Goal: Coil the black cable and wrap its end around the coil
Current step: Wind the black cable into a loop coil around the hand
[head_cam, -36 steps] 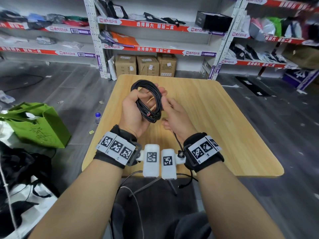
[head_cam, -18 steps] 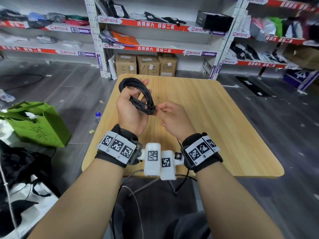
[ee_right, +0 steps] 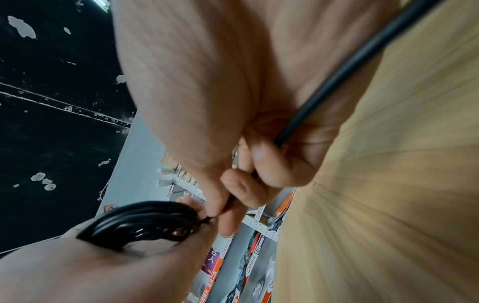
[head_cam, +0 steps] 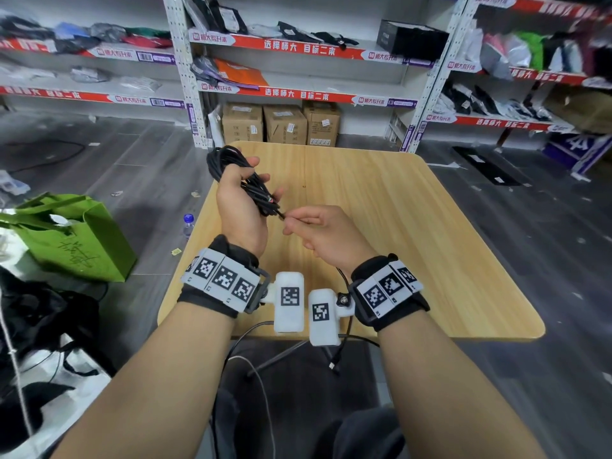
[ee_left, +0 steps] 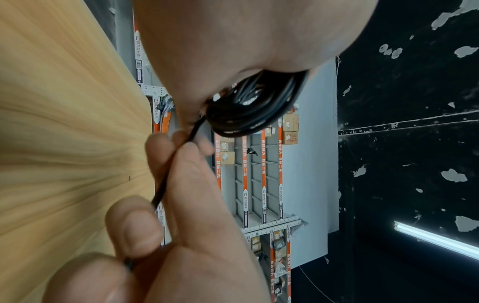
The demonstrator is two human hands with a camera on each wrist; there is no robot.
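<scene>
Tension matters here: our left hand (head_cam: 240, 207) grips the black cable coil (head_cam: 246, 185) above the wooden table (head_cam: 414, 226), while our right hand (head_cam: 326, 236) pinches the free tail (ee_left: 176, 155). We judge snug, even turns around the bundle's middle best.

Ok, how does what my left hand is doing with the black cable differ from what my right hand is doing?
The left hand wraps its grip around the whole bundled black cable coil, raised above the light wooden table. The right hand sits lower and pinches just a single strand, the loose tail leaving the coil. Both hold the same cable.
</scene>
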